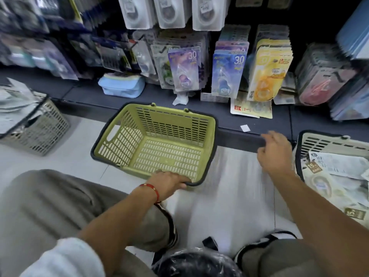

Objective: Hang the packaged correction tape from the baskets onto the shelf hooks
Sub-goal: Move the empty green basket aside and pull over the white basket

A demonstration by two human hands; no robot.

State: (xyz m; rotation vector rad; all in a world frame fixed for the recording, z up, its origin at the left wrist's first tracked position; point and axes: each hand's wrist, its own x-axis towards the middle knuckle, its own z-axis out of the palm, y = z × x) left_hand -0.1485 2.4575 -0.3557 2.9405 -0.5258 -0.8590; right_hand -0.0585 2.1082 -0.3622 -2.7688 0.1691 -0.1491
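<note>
Our left hand (169,179) curls its fingers over the near rim of the green basket (153,142), while our right hand (274,151) hovers loosely curled, holding nothing. The tape packs (339,176) lie just beside it in the right basket (327,141), flat, pale, printed cards piled loosely.

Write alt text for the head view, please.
A person's left hand grips the near rim of an empty green basket on the floor; the right hand hovers open beside a grey basket holding packaged correction tape.
</note>
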